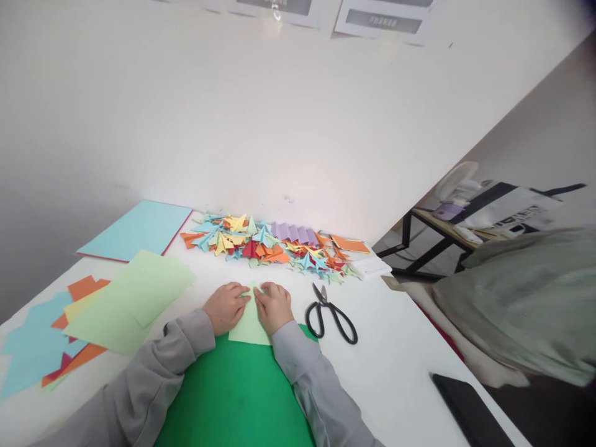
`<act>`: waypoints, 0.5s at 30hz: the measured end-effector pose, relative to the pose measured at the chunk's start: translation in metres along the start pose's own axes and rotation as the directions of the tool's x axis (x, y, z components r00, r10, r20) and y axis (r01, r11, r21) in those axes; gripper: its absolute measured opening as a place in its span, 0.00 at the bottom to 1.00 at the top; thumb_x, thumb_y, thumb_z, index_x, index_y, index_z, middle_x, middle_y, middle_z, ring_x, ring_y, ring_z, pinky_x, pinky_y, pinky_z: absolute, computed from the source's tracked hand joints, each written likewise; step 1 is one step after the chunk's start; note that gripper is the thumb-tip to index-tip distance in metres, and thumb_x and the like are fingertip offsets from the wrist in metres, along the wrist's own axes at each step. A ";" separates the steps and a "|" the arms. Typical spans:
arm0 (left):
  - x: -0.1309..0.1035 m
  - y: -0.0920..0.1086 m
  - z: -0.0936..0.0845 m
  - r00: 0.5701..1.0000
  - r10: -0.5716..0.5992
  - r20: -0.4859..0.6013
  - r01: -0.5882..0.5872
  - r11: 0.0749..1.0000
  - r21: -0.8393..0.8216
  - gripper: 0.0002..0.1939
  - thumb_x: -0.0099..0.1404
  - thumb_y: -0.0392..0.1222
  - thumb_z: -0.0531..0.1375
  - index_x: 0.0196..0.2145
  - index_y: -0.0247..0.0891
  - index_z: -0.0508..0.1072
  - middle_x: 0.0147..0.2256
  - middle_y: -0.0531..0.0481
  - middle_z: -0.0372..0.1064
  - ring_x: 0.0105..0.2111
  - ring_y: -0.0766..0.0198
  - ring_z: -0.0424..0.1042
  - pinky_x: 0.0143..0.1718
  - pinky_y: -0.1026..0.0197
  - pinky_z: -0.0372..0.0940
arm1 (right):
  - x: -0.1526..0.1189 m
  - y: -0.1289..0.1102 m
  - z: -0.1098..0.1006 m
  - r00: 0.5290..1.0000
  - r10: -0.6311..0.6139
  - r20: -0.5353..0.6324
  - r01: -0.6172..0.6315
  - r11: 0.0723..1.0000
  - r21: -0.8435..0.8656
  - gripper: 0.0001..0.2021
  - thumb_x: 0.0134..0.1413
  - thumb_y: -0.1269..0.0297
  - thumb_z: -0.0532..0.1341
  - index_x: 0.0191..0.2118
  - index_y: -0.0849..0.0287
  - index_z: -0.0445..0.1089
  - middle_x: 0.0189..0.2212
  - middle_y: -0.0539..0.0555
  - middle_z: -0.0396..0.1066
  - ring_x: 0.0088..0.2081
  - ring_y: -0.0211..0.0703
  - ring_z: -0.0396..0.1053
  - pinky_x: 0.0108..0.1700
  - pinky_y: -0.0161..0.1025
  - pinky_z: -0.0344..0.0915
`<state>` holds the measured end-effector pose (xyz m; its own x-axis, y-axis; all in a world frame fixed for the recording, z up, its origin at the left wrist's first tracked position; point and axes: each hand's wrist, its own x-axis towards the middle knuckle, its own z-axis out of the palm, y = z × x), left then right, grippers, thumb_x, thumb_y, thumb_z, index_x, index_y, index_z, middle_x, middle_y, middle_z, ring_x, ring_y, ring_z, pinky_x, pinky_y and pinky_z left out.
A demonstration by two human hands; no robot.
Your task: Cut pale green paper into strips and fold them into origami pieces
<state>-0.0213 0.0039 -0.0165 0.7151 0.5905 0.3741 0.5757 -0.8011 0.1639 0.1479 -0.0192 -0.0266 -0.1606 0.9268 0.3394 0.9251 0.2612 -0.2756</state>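
Observation:
A small sheet of pale green paper (250,331) lies on the green mat (237,394) in front of me, its far end folded towards a point. My left hand (226,307) has its curled fingers on the paper's left side. From the other side, my right hand (274,306) grips the right edge, thumb and fingertips pressed close to the tip. Both hands partly cover the sheet. Just right of my right hand, black-handled scissors (329,313) rest on the white table with their blades slightly apart.
Many small folded paper planes (251,242) are heaped along the wall, beside a pleated purple paper (293,233). Coloured sheets (121,304) overlap at left, below a light blue sheet (139,230). A black phone-like slab (468,410) lies near the right edge; a person's sleeve or clothing (531,298) is beyond.

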 end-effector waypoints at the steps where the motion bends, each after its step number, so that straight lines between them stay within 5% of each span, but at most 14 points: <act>1: 0.000 0.000 0.000 1.000 0.001 0.001 -0.001 1.000 -0.001 0.14 0.60 0.34 0.50 0.41 0.35 0.71 0.44 0.43 0.67 0.45 0.56 0.61 0.44 0.51 0.61 | 0.000 -0.001 0.000 1.000 -0.004 0.005 0.004 1.000 -0.007 0.13 0.53 0.66 0.54 0.44 0.50 0.69 0.41 0.54 0.64 0.43 0.45 0.56 0.45 0.43 0.48; 11: 0.000 0.001 -0.001 1.000 -0.015 0.006 0.015 1.000 -0.012 0.14 0.60 0.33 0.50 0.41 0.36 0.71 0.45 0.44 0.67 0.45 0.56 0.61 0.44 0.51 0.61 | 0.003 -0.006 -0.001 0.997 -0.070 0.019 0.071 0.995 -0.068 0.14 0.55 0.68 0.51 0.46 0.55 0.66 0.39 0.54 0.66 0.41 0.43 0.58 0.45 0.42 0.47; 15: 0.001 0.001 -0.001 1.000 -0.013 -0.008 0.012 1.000 -0.007 0.14 0.60 0.33 0.50 0.41 0.36 0.71 0.45 0.44 0.67 0.45 0.56 0.61 0.44 0.51 0.61 | 0.005 -0.012 -0.003 0.999 -0.036 0.032 0.040 0.990 -0.138 0.18 0.56 0.62 0.50 0.52 0.56 0.60 0.37 0.55 0.65 0.40 0.45 0.57 0.45 0.44 0.47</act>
<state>-0.0204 0.0031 -0.0154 0.7047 0.5997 0.3793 0.5818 -0.7943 0.1749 0.1375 -0.0183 -0.0186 -0.2043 0.9250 0.3205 0.9565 0.2582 -0.1356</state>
